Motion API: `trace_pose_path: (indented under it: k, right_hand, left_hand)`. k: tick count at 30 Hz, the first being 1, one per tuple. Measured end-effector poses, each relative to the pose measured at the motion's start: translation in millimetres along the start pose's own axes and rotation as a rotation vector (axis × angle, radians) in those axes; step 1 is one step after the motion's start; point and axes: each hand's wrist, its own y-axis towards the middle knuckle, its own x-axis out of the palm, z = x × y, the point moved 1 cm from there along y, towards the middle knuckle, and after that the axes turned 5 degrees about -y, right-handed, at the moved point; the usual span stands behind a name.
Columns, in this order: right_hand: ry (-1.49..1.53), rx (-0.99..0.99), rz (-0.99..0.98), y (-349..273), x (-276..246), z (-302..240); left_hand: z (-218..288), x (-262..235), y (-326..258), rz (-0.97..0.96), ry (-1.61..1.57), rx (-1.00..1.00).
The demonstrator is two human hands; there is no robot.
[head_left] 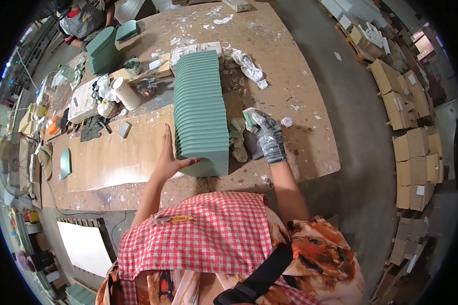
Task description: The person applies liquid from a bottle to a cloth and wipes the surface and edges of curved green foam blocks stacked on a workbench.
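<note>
A long row of rounded green panels (201,112), pressed face to face on edge, stands in front of me on the worktable (310,132). My left hand (169,158), bare, lies against its near left corner with fingers stretched out and thumb spread across the near end. To the right of the row, my right hand (267,133) wears a grey knitted glove stained with white. Its fingers are closed round a small pale green block (250,118), partly hidden by the hand. A crumpled greenish rag (237,140) lies between that hand and the row.
A small white tub (287,121) sits right of my right hand. A white cylinder (125,93), cloths and a wrapped block (83,101) lie to the left. Another person (84,23) is at the far left by more green panels (103,50). Cardboard boxes (409,168) line the right side.
</note>
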Motion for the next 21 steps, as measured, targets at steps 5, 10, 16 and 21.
trace_pose_path:
  k: [5, 10, 16, 21]
  right_hand:
    - [-0.181, -0.172, -0.125, -25.8, 13.2, 38.8]
    - [0.979, 0.393, -0.142, -38.5, 31.5, 67.3]
    - [0.657, 0.651, -0.078, -75.2, 58.1, 11.5]
    - [0.252, 0.501, -0.236, -91.6, 65.7, -19.8]
  left_hand:
    - [-77.0, 9.7, -29.1, 0.118, -0.168, -0.031]
    - [-59.8, 17.4, -30.7, 0.132, -0.372, -0.152]
    - [-65.8, 22.4, -28.1, 0.159, -0.411, -0.137]
    - [-71.0, 23.2, -24.3, 0.130, -0.432, -0.114]
